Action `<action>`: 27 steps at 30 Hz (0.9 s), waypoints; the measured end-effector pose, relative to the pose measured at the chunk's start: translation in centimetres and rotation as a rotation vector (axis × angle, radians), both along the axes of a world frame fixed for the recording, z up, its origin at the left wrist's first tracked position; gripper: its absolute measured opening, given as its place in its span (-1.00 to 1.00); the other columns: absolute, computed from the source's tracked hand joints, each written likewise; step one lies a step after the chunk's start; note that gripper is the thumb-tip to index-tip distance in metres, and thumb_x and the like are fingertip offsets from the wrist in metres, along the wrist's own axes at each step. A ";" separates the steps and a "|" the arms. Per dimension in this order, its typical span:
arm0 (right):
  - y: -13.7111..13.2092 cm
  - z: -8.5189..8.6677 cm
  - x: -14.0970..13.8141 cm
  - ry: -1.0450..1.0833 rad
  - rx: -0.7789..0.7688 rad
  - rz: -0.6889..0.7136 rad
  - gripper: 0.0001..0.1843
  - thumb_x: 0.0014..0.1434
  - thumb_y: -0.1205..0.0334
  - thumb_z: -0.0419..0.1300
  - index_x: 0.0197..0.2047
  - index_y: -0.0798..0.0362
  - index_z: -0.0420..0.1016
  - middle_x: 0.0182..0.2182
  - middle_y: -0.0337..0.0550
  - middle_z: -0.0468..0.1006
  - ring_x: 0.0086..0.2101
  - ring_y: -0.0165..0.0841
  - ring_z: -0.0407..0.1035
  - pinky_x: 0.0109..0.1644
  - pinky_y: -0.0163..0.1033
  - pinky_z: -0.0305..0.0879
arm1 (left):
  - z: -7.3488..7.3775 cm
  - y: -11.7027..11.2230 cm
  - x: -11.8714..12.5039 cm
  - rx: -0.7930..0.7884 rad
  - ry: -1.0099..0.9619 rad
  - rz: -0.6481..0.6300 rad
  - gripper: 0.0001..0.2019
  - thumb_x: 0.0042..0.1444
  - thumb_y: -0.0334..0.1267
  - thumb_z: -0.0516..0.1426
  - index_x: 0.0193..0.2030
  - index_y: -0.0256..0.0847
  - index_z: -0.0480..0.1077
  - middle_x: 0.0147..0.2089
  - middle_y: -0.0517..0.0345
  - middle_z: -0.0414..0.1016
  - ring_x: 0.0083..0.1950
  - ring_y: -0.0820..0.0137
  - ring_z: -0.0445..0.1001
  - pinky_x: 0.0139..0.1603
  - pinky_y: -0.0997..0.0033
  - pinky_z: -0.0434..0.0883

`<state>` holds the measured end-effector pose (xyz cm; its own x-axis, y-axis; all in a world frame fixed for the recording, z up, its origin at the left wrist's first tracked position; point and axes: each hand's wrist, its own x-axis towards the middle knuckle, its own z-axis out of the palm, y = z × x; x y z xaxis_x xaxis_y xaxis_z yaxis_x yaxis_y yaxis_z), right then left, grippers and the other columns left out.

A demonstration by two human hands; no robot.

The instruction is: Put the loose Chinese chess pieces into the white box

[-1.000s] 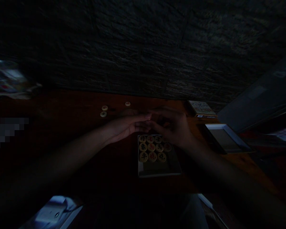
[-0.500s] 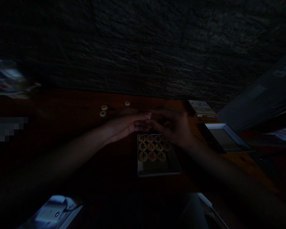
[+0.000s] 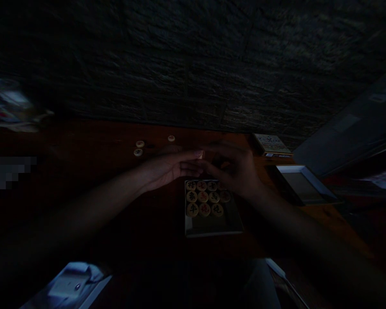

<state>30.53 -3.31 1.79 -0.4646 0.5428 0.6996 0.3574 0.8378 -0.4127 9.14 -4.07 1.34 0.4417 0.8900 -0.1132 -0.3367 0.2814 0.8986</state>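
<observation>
The scene is very dark. My left hand (image 3: 170,168) and my right hand (image 3: 236,169) meet fingertip to fingertip just beyond a shallow box (image 3: 212,227) holding several round chess discs (image 3: 204,198) with red and black characters. A pale disc (image 3: 200,154) shows at the tips of my left fingers, which are pressed together on it. My right hand's fingers are curled, and what they hold, if anything, is hidden.
Three loose discs (image 3: 139,148) lie on the dark wooden table (image 3: 93,150) at the back left. A small printed box (image 3: 272,144) and a white tray or lid (image 3: 304,183) sit at the right. A stone wall rises behind.
Both hands have stayed together above the box. A pale disc now shows at my left fingertips.
</observation>
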 end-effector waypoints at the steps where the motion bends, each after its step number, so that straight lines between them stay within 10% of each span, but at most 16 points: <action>1: 0.0 0.0 0.0 -0.001 0.008 0.005 -0.71 0.32 0.15 0.41 0.08 0.02 0.69 -0.19 -0.09 0.73 -0.35 -0.35 0.56 -0.21 -0.22 0.51 | 0.0 0.0 0.0 -0.006 0.004 -0.004 -0.81 0.18 -0.23 0.42 -0.19 -0.34 0.65 -0.25 -0.04 0.74 -0.24 0.33 0.71 -0.13 0.38 0.63; 27: 0.0 -0.1 -0.1 0.009 0.029 0.015 -0.74 0.33 0.17 0.40 0.06 0.01 0.69 -0.18 -0.10 0.72 -0.35 -0.35 0.55 -0.23 -0.22 0.51 | 0.1 0.0 0.0 -0.021 0.013 0.002 -0.85 0.21 -0.24 0.40 -0.20 -0.30 0.65 -0.24 -0.03 0.74 -0.25 0.34 0.69 -0.11 0.35 0.60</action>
<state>30.48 -3.31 1.74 -0.4661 0.5153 0.7192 0.3405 0.8547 -0.3918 9.18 -4.11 1.42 0.4387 0.8880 -0.1378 -0.3251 0.2998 0.8969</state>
